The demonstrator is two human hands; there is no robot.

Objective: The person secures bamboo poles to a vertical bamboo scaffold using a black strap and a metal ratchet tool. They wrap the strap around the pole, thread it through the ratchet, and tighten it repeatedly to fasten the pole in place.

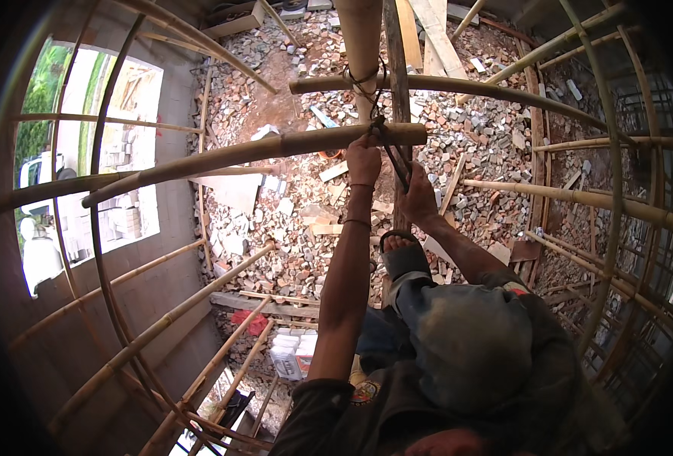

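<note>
A thick bamboo pole [275, 144] runs across in front of me and meets an upright bamboo pole [361, 45] and a thin wooden pole [399, 61]. Dark lashing [378, 125] wraps the crossing. My left hand [364, 161] is closed against the near side of the crossing; what its fingers grip is hidden. To its right, my right hand [418, 194] is closed round the lower end of a dark strip [394, 161] that runs up to the lashing. My sandalled foot [399, 245] is below the hands, by the wooden pole.
Far below lies a floor of broken brick rubble [291, 205] with loose boards [435, 45]. Another bamboo crosspiece [458, 85] is tied just beyond. More poles [572, 195] cross at right and left. A block wall [177, 114] with a large opening stands left.
</note>
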